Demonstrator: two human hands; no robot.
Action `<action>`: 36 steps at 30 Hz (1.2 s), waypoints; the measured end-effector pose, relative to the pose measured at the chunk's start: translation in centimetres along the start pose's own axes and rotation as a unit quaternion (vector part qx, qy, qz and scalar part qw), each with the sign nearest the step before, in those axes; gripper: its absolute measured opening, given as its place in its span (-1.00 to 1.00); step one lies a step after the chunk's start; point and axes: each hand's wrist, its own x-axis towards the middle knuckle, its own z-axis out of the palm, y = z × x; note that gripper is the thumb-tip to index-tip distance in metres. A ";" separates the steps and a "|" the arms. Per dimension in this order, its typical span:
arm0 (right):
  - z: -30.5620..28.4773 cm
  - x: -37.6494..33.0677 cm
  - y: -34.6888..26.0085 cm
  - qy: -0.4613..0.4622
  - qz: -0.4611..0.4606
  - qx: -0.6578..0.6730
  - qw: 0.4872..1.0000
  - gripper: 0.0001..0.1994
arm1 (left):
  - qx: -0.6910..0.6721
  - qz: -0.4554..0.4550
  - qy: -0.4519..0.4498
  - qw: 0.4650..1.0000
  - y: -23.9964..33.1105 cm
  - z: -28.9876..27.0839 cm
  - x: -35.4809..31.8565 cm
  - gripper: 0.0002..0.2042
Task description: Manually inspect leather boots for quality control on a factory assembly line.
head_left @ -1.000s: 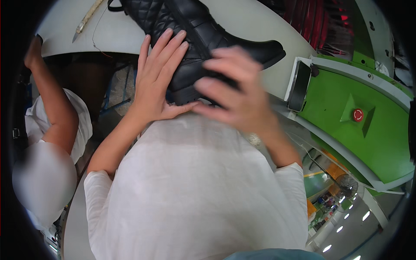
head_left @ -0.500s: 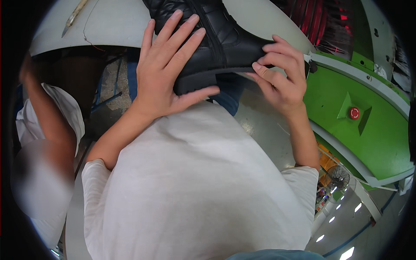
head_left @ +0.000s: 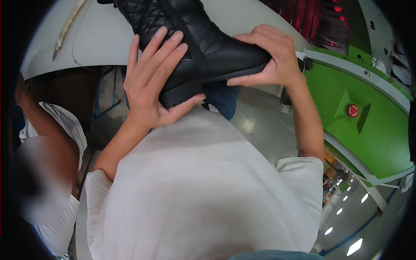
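Note:
A black quilted boot (head_left: 195, 39) lies on its side along the table's near edge, its shaft pointing away and its toe to the right. My left hand (head_left: 151, 82) grips the heel end, with fingers spread over the upper and the thumb under the heel block. At the toe, my right hand (head_left: 273, 56) is wrapped round the front, thumb along the sole and fingers over the top. Those right fingertips are partly hidden behind the toe.
On the pale table (head_left: 104, 39) lie a knife-like tool (head_left: 65, 32) and a thin thread. To the right stands a green machine (head_left: 329, 95) with a red button (head_left: 352, 111) and a red-lit opening (head_left: 320, 21). Another person (head_left: 52, 125) sits at the left.
The boot has shifted left and slightly nearer, showing more of its shaft. My right hand has gone from pinching the sole edge near the toe to wrapping round the toe.

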 end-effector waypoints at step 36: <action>5.1 -2.2 -4.2 0.243 0.030 0.061 0.968 -0.51 | 0.001 -0.026 -0.093 0.995 0.4 -3.9 4.0 -0.40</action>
